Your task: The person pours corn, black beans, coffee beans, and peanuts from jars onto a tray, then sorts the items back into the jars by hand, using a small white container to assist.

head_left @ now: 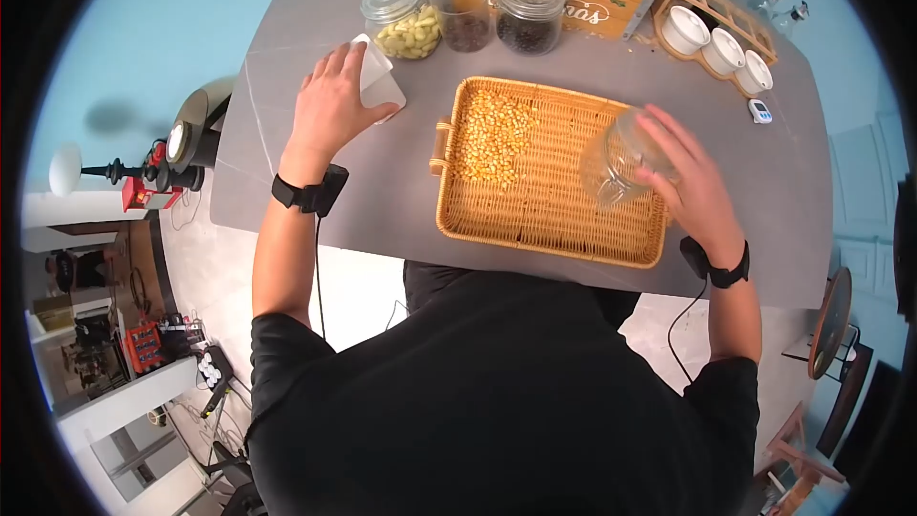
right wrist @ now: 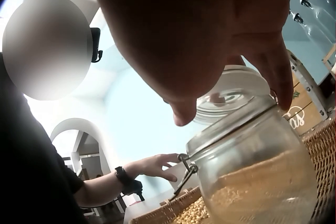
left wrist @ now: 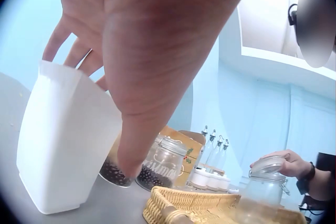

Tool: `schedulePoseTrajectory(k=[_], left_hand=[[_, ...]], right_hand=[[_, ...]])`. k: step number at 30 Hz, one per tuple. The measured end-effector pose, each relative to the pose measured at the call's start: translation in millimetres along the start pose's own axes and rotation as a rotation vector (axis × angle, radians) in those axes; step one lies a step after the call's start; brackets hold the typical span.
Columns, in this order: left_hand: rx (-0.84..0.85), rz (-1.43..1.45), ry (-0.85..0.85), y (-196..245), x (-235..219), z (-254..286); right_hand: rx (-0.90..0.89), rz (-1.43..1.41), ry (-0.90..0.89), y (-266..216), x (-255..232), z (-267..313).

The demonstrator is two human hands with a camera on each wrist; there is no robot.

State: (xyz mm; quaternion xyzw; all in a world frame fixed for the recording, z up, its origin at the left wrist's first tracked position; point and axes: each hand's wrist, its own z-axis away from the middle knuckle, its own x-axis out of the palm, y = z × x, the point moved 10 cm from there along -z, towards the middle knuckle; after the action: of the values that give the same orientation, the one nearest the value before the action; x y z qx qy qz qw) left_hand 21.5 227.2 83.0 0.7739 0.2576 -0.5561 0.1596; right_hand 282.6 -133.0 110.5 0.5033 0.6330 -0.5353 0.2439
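Two hands at work over a grey tabletop (head_left: 382, 201). The left hand (head_left: 330, 100), thumb set wide of the fingers, spans a white container (head_left: 382, 86); whether it bears on the walls cannot be told. The right hand (head_left: 702, 186) holds an open glass jar (head_left: 611, 167) at its top, fingers and thumb curved about the raised lid (right wrist: 231, 95) and rim; the jar lies over the basket end nearest this hand. Between the hands, the wicker basket (head_left: 544, 244) carries yellow kernels (head_left: 492, 139), gathered toward the left hand. Beyond the left hand: a jar of pale pieces (head_left: 406, 29), a clear vessel (head_left: 466, 29) and a jar of dark beans (head_left: 528, 24). Beyond the right hand: three white pots (head_left: 723, 51).
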Motion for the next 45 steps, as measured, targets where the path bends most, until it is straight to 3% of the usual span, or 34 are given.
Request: schedulePoseTrajectory(k=[1,4,7,10,13,19,23,29,35,38,42,45], left_hand=[[0.008,-0.001,0.011,-4,7,-3],[0.021,0.006,0.023,-31,22,-5],[0.016,0.021,0.058,-36,25,-10],[0.013,0.308,0.004,-45,39,-10],[-0.030,0.203,0.041,-37,29,-2],[-0.056,0.046,0.006,-24,28,17],[-0.124,0.103,0.027,-26,27,24],[-0.105,0.166,-0.040,-11,15,30],[-0.010,0.260,0.034,13,-11,33],[0.024,0.163,0.162,39,-53,35],[0.160,0.274,0.232,97,-88,42],[0.267,0.439,0.119,147,-83,53]], right_hand=[[0.027,0.002,0.044,6,-1,0],[0.327,-0.150,0.130,46,-8,5],[0.387,-0.220,0.372,69,-21,10],[0.448,-0.474,0.458,90,-16,9],[0.566,-0.627,0.494,112,-15,13],[0.674,-0.676,0.539,139,-26,23],[0.728,-0.729,0.525,155,-24,25],[0.890,-0.908,0.417,186,4,38],[1.013,-0.990,0.334,200,37,56],[1.048,-0.927,0.277,207,49,63],[1.067,-0.785,0.174,210,57,68],[1.073,-0.726,0.111,218,61,72]])
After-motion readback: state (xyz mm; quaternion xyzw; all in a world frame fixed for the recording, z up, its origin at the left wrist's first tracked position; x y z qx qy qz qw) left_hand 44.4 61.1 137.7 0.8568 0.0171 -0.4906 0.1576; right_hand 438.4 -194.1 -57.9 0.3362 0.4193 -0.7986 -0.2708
